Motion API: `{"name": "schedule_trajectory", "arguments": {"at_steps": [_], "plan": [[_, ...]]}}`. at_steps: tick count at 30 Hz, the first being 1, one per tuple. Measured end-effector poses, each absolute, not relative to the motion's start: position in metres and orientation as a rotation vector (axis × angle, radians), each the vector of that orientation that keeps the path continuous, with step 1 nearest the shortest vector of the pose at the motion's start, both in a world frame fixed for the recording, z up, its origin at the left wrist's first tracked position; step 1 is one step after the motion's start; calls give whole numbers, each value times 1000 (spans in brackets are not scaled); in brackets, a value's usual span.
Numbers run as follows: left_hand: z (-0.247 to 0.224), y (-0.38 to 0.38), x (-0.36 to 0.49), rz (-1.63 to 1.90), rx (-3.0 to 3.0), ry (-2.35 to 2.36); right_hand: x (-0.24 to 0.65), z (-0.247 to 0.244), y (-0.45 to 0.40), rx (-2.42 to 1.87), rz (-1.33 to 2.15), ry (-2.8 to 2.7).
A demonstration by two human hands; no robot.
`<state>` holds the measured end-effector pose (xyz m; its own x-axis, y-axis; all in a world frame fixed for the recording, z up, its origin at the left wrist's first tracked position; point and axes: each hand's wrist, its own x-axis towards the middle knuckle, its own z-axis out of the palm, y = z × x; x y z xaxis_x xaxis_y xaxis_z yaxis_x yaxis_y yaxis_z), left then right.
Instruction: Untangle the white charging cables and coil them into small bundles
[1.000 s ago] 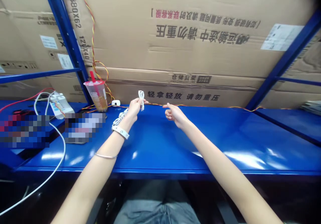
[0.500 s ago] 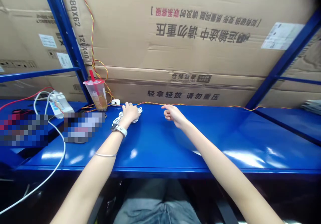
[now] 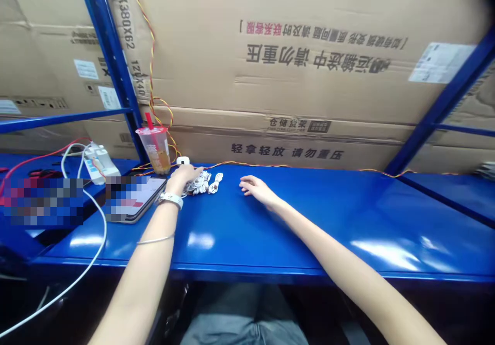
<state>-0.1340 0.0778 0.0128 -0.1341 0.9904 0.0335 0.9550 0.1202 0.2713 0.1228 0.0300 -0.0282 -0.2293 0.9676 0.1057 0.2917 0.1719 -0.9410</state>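
My left hand (image 3: 184, 178), with a white watch-like band on the wrist, is at the left end of a pile of coiled white cables (image 3: 199, 184). Its thumb stretches to the right over the back of the pile, and its other fingers are mostly hidden; I see nothing held. Just right of the pile lies a smaller coiled white cable (image 3: 216, 183), apart from the hand. To the right of that, my right hand (image 3: 257, 189) is low over the blue shelf (image 3: 247, 236), fingers loosely bent and apart, with nothing in them.
A lidded drink cup (image 3: 155, 150) with a red straw stands behind my left hand, beside a small white case (image 3: 183, 161). Left of it are a tablet-like device (image 3: 149, 195) and a white power strip (image 3: 101, 163). Large cardboard boxes (image 3: 309, 92) form the back.
My left hand has shifted left, off the middle of the cables, uncovering the coils. My right hand has loosened from a mostly closed shape and come a little left.
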Motion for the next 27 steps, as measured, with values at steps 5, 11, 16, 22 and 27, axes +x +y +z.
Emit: {"name": "schedule_trajectory", "arguments": {"at_steps": [5,11,16,22,27], "plan": [[11,77,-143,235,1832,2073,89,-43,33,-1195,895,-1872],[10,75,-126,284,1829,1991,42,-46,38,-1080,684,-2079],[3,76,-113,394,1806,1883,25,-48,42,-1149,596,-2081],[7,71,-110,453,1760,1787,39,-46,51,-1115,534,-2092],[8,72,-115,547,1858,1726,50,-40,53,-1154,478,-2096]]}}
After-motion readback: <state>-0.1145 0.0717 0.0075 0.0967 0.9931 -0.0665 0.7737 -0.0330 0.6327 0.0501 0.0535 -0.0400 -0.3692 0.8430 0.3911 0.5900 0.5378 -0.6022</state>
